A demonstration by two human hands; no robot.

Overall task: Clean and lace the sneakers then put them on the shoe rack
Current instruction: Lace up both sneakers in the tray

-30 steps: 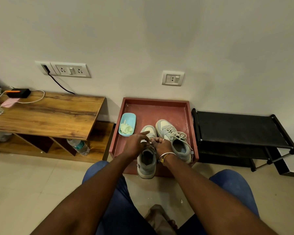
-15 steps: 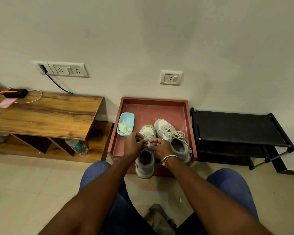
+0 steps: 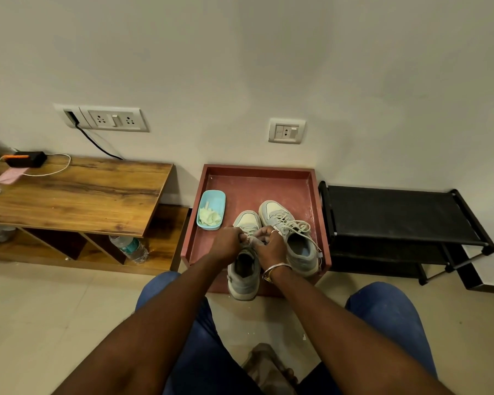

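Note:
Two grey-and-cream sneakers stand toe-to-wall in a red tray (image 3: pixel 311 195). The left sneaker (image 3: pixel 244 276) overhangs the tray's front edge with its heel. My left hand (image 3: pixel 226 245) and my right hand (image 3: pixel 270 245) meet over its tongue, each pinching an end of its pale lace (image 3: pixel 250 238). The right sneaker (image 3: pixel 295 238) stands beside it with its laces threaded and their loose ends draped over its side. A black shoe rack (image 3: pixel 396 215) stands right of the tray with nothing on its top shelf.
A light-blue dish (image 3: pixel 211 209) holding a pale cloth lies in the tray's left part. A wooden low table (image 3: pixel 77 195) stands at left, a water bottle (image 3: pixel 130 248) on its lower shelf. My knees in blue trousers frame the tiled floor below.
My hands have closed in over the left sneaker's tongue; the left forefinger, raised before, is now curled onto the lace. The sneakers stay where they were.

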